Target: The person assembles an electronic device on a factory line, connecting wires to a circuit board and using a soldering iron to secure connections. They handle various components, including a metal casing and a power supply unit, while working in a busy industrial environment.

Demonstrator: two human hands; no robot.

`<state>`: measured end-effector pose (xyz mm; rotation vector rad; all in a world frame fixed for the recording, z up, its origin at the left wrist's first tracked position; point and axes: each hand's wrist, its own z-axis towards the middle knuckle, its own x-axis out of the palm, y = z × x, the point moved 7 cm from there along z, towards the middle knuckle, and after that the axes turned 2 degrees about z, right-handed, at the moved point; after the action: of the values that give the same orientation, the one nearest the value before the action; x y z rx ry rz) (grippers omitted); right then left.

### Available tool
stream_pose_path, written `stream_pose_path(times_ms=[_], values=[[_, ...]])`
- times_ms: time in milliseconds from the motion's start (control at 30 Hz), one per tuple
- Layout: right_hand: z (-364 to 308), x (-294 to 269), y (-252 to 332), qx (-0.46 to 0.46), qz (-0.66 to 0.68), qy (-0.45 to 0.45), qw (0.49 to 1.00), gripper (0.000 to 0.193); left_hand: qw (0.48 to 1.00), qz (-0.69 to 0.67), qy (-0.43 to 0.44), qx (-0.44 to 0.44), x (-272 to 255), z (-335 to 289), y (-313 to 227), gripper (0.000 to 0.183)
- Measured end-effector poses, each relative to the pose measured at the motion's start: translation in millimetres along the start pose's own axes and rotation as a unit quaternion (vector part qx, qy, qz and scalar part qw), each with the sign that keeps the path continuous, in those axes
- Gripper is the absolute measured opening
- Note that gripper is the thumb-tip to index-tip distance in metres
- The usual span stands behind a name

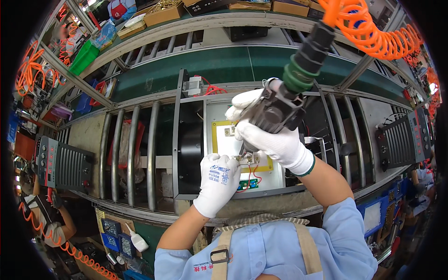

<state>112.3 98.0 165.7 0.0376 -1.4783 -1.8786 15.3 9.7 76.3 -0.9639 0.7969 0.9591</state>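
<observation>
My gloved right hand (277, 142) is wrapped round a black air screwdriver (275, 109) with a green collar and an orange hose at its top. The tool points down into an open metal chassis (189, 191). Beside its lower end, my gloved left hand (218, 179) has its fingers bent together near metal terminals (252, 157); what they pinch, if anything, is hidden. Under both hands lies a pale panel with a yellow border (219, 127). Red wires (248, 175) run from the terminals toward a small green circuit board (247, 185).
Metal rollers (133, 156) flank the chassis, with a black ventilated unit (65, 163) at left and another (405, 139) at right. Beyond runs a green belt (210, 60). A coiled orange hose (373, 35) hangs overhead. Blue screw bins (126, 245) and a white bottle (137, 240) sit lower left.
</observation>
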Motion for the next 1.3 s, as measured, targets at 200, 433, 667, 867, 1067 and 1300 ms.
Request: stream_pose_path(times_ms=[200,433,667,867,1067,1300], values=[[-0.7,-13.6,-4.1,0.014,0.050,-0.023,0.998,0.039,1.000,0.013,0.010,-0.003,0.4,0.5,0.3,0.009],[0.7,-21.3,-9.3,-0.005,0.036,-0.036,0.999,0.039,1.000,0.013,0.012,-0.005,0.9,0.4,0.4,0.009],[-1.6,-20.2,-4.1,0.000,0.038,-0.039,0.999,0.038,0.999,-0.027,-0.021,-0.019,-3.8,-1.3,2.6,0.007],[-2.9,-17.8,4.5,-0.013,0.036,-0.036,0.999,0.039,0.998,-0.051,-0.039,-0.022,-8.9,-0.6,1.5,0.007],[-1.0,-12.9,5.7,0.015,0.026,-0.029,0.999,0.040,0.998,-0.047,-0.019,-0.024,-11.9,2.1,-1.4,0.006],[0.0,-2.6,-0.1,-0.009,0.020,0.004,1.000,0.041,0.999,-0.043,0.010,-0.018,-4.7,1.4,-0.4,0.007]])
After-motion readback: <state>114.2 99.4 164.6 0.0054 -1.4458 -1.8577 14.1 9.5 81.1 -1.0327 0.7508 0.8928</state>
